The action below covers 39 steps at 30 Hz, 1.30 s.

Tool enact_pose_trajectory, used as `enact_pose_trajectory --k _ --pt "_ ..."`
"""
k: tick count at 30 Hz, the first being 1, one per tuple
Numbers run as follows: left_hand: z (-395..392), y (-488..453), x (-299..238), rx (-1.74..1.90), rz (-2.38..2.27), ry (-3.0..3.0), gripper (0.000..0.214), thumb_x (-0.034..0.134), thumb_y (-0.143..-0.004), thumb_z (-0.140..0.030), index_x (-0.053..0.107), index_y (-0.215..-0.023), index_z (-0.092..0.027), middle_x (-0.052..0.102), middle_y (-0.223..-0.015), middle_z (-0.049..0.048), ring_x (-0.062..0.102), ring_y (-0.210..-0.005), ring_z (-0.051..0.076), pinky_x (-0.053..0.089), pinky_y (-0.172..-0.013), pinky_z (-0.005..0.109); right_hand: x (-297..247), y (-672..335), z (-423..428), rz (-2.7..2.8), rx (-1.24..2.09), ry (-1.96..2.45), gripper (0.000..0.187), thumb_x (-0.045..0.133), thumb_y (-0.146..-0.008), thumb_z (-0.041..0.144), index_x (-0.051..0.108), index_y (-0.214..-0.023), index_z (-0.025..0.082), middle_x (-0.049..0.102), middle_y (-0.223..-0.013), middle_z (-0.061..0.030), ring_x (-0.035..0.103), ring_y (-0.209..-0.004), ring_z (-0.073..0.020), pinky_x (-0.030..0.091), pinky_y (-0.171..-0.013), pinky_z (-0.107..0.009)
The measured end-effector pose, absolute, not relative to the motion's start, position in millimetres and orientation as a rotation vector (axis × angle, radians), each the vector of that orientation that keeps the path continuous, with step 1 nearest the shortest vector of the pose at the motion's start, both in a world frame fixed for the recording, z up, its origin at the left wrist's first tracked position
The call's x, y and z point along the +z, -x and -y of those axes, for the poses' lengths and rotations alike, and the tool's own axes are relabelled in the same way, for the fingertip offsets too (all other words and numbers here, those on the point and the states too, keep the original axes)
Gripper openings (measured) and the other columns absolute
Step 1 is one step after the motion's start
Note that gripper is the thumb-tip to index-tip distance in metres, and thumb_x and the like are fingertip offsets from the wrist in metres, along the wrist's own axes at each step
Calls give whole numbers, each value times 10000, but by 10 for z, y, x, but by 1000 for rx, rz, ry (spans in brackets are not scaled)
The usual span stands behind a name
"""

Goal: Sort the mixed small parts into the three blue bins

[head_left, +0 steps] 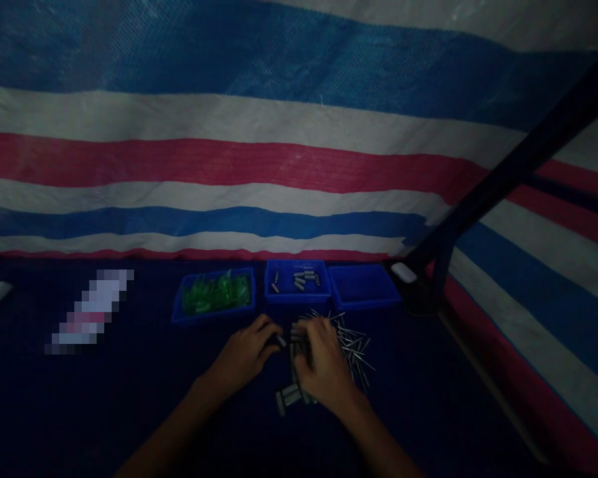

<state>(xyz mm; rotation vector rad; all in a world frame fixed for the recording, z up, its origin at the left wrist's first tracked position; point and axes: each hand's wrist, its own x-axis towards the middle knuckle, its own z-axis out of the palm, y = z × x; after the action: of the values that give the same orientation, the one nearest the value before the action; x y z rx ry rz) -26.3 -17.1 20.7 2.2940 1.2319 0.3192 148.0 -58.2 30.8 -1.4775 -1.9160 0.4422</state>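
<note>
My left hand (249, 346) is closed in a pinch, with a short metal cylinder (281, 340) at its fingertips. Just right of it, my right hand (323, 355) curls down over a pile of similar metal cylinders (292, 394). Its fingers are bent and hide part of the pile, so what they grip does not show. Thin metal rods (353, 344) lie scattered beside and beyond my right hand. The light is dim and small details are hard to make out.
Behind my hands stand a blue bin (177, 312) of green clear pieces, a blue bin (299, 299) with several metal cylinders, and another blue bin (366, 304). A white object (403, 272) lies at right, near a dark frame post (446, 262). Striped sheeting (279, 162) hangs behind.
</note>
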Motion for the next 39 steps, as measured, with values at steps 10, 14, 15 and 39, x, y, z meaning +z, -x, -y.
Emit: enact_pose_trajectory --k 10,14,15,39 --pt "240 193 290 551 -1110 -1986 285 354 -885 -331 551 -761 -167 581 -767 17 546 -735 127 410 -698 237 273 -1444 586 2136 404 1416 174 479 -814 148 548 -964 203 584 -899 -45 495 -865 -192 381 -772 -338" --pt "245 200 257 590 -1127 -1900 307 336 -889 -331 554 -753 -163 582 -735 12 544 -703 127 404 -680 237 261 -1445 590 2106 438 1383 117 460 -836 177 565 -882 198 604 -817 -32 523 -793 -169 379 -733 -305" --pt "246 203 250 616 -1122 -1870 305 314 -896 -328 559 -813 -166 583 -742 10 549 -714 129 406 -690 240 268 -1442 595 2082 445 1381 117 456 -837 183 568 -867 197 605 -795 -29 528 -775 -163 379 -720 -297" --pt "432 339 367 400 -827 -1837 113 502 -821 -251 601 -847 -204 552 -886 6 523 -830 125 386 -751 229 332 -1507 442 1936 386 1350 252 450 -850 253 527 -1082 192 585 -816 -46 556 -788 -167 460 -724 -318"
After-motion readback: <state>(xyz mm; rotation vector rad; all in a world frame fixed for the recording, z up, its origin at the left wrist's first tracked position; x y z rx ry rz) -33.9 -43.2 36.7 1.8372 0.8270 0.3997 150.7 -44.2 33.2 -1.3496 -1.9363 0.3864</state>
